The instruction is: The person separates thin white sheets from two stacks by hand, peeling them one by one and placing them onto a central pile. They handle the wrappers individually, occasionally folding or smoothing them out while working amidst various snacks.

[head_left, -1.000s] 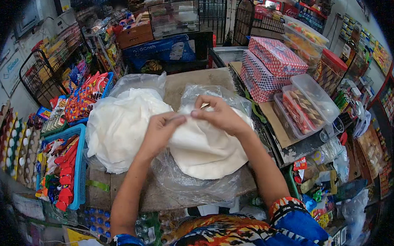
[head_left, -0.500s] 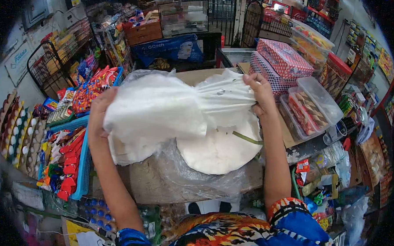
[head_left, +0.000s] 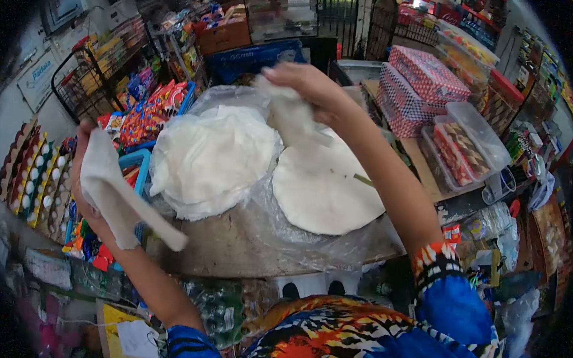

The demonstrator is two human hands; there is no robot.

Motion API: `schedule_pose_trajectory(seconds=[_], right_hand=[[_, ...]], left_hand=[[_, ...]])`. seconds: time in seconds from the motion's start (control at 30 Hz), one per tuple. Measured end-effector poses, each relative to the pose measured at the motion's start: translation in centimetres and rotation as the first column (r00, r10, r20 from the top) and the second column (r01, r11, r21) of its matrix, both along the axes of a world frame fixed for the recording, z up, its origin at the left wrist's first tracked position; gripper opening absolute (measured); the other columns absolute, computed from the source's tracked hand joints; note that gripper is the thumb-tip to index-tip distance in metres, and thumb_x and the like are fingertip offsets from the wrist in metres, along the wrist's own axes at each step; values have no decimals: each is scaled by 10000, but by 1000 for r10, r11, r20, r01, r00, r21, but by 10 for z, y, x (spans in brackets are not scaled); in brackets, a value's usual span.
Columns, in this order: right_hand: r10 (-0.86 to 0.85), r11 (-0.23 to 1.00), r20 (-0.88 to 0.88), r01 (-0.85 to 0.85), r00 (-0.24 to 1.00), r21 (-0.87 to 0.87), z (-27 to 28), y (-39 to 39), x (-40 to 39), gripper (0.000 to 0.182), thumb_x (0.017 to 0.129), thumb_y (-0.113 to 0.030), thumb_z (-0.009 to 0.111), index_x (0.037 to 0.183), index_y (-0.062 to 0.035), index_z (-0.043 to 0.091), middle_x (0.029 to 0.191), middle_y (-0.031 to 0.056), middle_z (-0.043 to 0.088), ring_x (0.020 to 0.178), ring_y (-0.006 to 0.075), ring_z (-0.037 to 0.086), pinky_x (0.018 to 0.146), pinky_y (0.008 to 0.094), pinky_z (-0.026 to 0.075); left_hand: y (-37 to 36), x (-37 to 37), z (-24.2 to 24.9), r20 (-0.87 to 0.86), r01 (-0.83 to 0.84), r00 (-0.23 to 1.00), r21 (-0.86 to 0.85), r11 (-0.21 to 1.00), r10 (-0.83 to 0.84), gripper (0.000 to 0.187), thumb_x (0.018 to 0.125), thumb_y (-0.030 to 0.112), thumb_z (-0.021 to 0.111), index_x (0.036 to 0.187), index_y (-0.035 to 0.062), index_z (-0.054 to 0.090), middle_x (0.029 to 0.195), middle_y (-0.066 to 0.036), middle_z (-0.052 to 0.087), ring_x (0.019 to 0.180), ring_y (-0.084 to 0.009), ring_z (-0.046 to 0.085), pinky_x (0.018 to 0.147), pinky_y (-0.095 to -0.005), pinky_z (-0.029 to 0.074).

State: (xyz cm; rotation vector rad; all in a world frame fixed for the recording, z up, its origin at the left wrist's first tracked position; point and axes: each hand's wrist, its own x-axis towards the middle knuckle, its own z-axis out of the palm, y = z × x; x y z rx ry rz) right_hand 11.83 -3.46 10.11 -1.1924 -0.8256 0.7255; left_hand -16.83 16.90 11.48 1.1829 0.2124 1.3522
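Note:
My left hand [head_left: 89, 183] is raised at the left with a floppy white sheet piece [head_left: 111, 178] in its grip, one strip hanging toward the table. My right hand [head_left: 309, 90] is closed on another white sheet piece [head_left: 292, 118], blurred by motion, above the far part of the table. Beneath them, a stack of thin white round sheets [head_left: 214, 160] lies on clear plastic at the left. Beside it sits a smooth white round sheet [head_left: 328, 187], with a narrow green strip [head_left: 364, 180] on its right part, partly hidden behind my right forearm.
The brown tabletop [head_left: 226, 250] carries crumpled clear plastic. Blue baskets of snack packets [head_left: 158, 112] and egg trays [head_left: 40, 174] stand left. At the right are checkered boxes [head_left: 428, 76] and an open plastic container [head_left: 460, 154]. Bottles [head_left: 217, 304] show below the table's near edge.
The white sheet that both hands stretched between them is now in two separate pieces, one in each hand. My left hand moved left, my right hand up and left, uncovering the stack.

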Motion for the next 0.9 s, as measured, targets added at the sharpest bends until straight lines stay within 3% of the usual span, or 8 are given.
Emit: schedule_pose_trajectory(seconds=[0.17, 0.23, 0.3, 0.37, 0.4, 0.6, 0.8, 0.9], right_hand=[[133, 990, -254, -113, 958, 89, 9, 124, 4, 307, 870, -325, 630, 939, -29, 590, 846, 95, 645, 742, 208, 645, 716, 399, 537], [-235, 967, 249, 253, 940, -39, -6, 140, 3, 417, 811, -331, 656, 966, 50, 587, 832, 160, 632, 750, 280, 643, 725, 391, 520], [-376, 871, 675, 491, 635, 23, -33, 140, 7, 608, 810, -479, 603, 1100, 52, 541, 1003, 182, 615, 974, 281, 586, 881, 378, 444], [-192, 975, 413, 220, 890, -21, -39, 115, 1, 687, 826, -585, 554, 1175, 7, 528, 1067, 160, 600, 1014, 266, 557, 909, 408, 423], [50, 996, 248, -30, 967, -82, -37, 96, -5, 706, 848, -622, 496, 1234, -30, 502, 1128, 147, 578, 1068, 258, 529, 927, 422, 406], [729, 682, 3, -727, 684, 82, -52, -9, -12, 674, 892, -546, 499, 1375, -96, 361, 1094, 98, 601, 1123, 219, 522, 964, 416, 393], [407, 811, -94, -313, 908, 494, -37, -85, 34, 192, 845, -107, 642, 994, -41, 542, 751, 37, 579, 655, 147, 593, 794, 400, 536], [-114, 977, 4, 111, 993, 181, -52, -93, 53, 134, 853, -118, 629, 950, -39, 578, 760, 12, 567, 632, 96, 547, 721, 300, 517]], left_hand=[[-66, 18, 13, -12, -129, 991, 126, 984, 131, 304, 952, 235, 547, 1157, 20, 610, 939, -20, 638, 782, -64, 582, 707, -219, 465], [-67, 27, 6, 20, -186, 982, 313, 931, 189, 286, 939, 240, 569, 1123, 28, 623, 894, -15, 641, 770, -60, 586, 678, -224, 476], [-36, 19, 5, -25, 297, 952, -175, 939, -306, 279, 934, 241, 575, 1107, 28, 624, 906, -23, 651, 808, -63, 602, 676, -234, 489], [-43, 33, -5, -15, 696, 716, -51, 716, -698, 252, 933, 233, 574, 1076, 32, 624, 905, -36, 650, 808, -86, 617, 675, -248, 502], [-71, 50, 4, -111, 309, 930, -281, 909, -351, 230, 925, 248, 585, 1059, 65, 625, 838, -34, 635, 760, -105, 619, 635, -254, 508], [-104, 106, 25, -81, 727, 649, -228, 648, -756, 247, 903, 285, 613, 1069, 103, 638, 858, -33, 644, 719, -107, 623, 592, -251, 519], [-93, 149, 9, 9, 689, 714, -185, 701, -700, 228, 912, 294, 597, 1049, 116, 639, 754, -20, 644, 601, -117, 624, 508, -266, 514], [-63, 171, -65, -590, 622, 644, 35, 782, -486, 288, 925, 323, 576, 1098, 104, 646, 836, 35, 598, 734, -49, 556, 632, -198, 457]])
